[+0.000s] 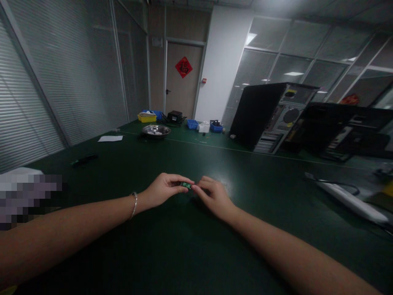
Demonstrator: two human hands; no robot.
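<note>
Between the thumb and fingers of my left hand (162,189) is a small green circuit board (186,185), pinched a little above the green tabletop (172,241). A bracelet circles my left wrist. My right hand (215,196) meets the board's right end, its thumb and fingers closed in a pinch. Whatever lies between those right fingertips is too small and covered to make out. Both hands are close together near the middle of the view.
A metal bowl (156,131), blue trays (193,123) and a yellow tray (147,118) stand at the back. A black computer tower (256,114) is behind right. A white power strip (353,200) lies at right; a dark object (84,159) and white paper (110,138) lie left.
</note>
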